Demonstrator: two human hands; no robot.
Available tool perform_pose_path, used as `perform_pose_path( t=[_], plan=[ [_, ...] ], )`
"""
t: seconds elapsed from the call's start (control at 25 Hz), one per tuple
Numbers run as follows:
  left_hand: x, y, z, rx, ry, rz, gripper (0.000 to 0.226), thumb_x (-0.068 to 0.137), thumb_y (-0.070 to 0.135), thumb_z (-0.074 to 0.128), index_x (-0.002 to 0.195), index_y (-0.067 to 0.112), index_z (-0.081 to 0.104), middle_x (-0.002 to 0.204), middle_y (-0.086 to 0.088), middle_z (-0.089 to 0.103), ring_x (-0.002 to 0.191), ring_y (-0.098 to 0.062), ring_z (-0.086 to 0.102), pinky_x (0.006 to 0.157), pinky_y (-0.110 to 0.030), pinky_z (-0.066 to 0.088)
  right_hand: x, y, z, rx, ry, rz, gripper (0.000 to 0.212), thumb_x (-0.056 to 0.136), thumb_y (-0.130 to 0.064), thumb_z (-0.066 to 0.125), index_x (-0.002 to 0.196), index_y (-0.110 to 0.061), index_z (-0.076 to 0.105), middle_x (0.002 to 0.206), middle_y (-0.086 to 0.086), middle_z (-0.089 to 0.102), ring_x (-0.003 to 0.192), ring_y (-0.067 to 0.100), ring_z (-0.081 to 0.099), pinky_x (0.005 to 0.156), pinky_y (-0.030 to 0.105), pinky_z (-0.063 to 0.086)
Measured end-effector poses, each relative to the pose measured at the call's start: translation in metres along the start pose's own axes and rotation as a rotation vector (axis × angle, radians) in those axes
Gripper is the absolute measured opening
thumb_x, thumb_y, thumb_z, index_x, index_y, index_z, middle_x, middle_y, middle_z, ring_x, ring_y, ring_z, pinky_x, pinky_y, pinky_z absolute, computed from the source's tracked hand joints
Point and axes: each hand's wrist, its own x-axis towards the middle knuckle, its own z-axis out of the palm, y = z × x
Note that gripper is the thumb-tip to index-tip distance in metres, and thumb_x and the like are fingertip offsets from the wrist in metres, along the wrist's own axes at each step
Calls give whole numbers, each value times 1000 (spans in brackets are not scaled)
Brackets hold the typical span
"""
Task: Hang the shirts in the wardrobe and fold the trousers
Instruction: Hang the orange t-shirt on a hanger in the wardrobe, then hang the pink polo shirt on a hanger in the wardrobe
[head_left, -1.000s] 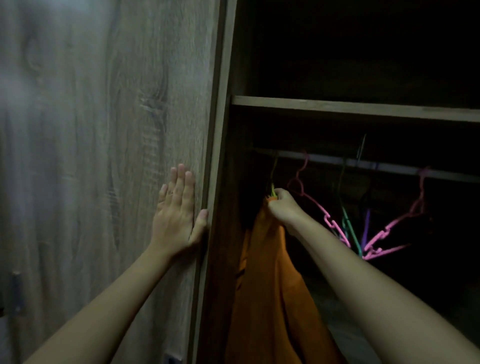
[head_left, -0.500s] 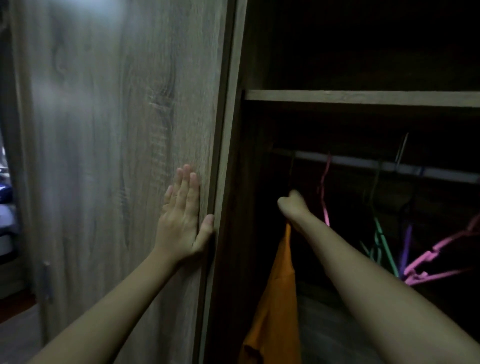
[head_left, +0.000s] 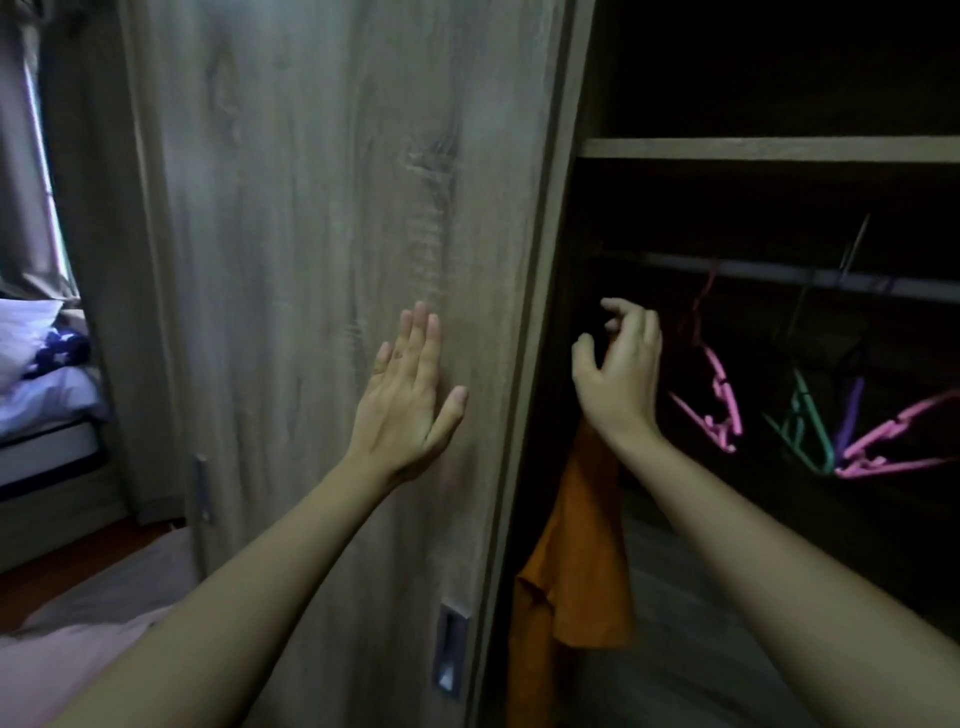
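orange shirt (head_left: 571, 561) hangs limp; right hand (head_left: 621, 374) open beside it.

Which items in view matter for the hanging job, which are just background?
Job:
orange shirt
rail
spare hangers
wardrobe door
right hand, open
left hand, flat on the door

Background:
bed
pillow
curtain

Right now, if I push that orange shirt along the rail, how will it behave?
Probably floppy: the orange shirt hangs in loose folds below the right hand. Likely light, so it should swing. It may bump the pink hanger on the rail.
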Motion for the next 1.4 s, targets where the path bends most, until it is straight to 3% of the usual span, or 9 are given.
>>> perform_pose_path(
  t=[0.2,0.36,0.68,0.8,0.88,0.96,1.08,1.28,1.4],
  plan=[
    [-72,-73,-45,96,-191,-55,72,90,51,18,143,8,-6,153,-1,-7,143,-13,-7,114,-30,-1,-88,-79,62,56,18,-194,28,79,-19,49,102,-4,55,93,-2,42,87,12,44,82,23,36],
    [-146,-140,-90,142,-337,-182,74,87,55,11,144,12,-11,150,4,-17,140,-9,-16,112,-26,-8,-153,-125,129,128,-196,-135,34,80,-25,46,105,-4,56,95,0,46,88,13,47,83,22,37],
    [-296,-258,-160,226,-611,-448,87,80,61,3,149,8,2,150,3,-15,139,-8,-15,117,-36,4,-248,-170,258,100,-690,-54,37,83,-23,50,109,2,57,102,19,56,97,32,54,88,33,38],
    [-344,-284,-166,292,-731,-554,93,81,69,-5,149,7,6,156,-3,-7,145,-16,-5,117,-41,7,-277,-178,295,89,-842,34,32,89,-20,54,110,3,57,106,22,55,101,34,53,92,37,40],
    [-362,-286,-163,320,-745,-595,96,83,67,-12,147,3,20,156,-12,15,144,-25,15,114,-45,18,-293,-184,311,87,-946,78,27,90,-17,56,107,3,59,107,22,56,101,34,53,90,33,38],
    [-368,-286,-159,329,-744,-623,87,91,59,-4,139,0,38,147,-16,36,135,-30,38,105,-48,34,-310,-190,329,77,-1030,79,31,90,-24,57,108,1,58,109,20,57,104,33,53,88,31,37],
    [-372,-287,-157,324,-716,-653,77,96,52,3,134,1,47,140,-14,48,127,-28,49,97,-48,43,-330,-201,352,-32,-1165,103,49,89,-48,48,117,-8,54,119,15,55,113,31,51,97,38,40],
    [-382,-290,-149,267,-642,-635,76,95,55,4,140,4,38,148,-9,35,136,-21,35,106,-42,31,-337,-218,393,-174,-1413,212,75,86,-65,38,127,-3,51,129,17,57,117,33,53,95,37,40],
    [-383,-297,-150,81,-514,-665,77,87,58,8,148,13,18,154,3,9,143,-10,12,115,-30,8,-337,-216,403,-233,-1369,207,47,90,-46,46,115,-10,63,119,13,64,107,31,58,88,34,44]
  ],
)
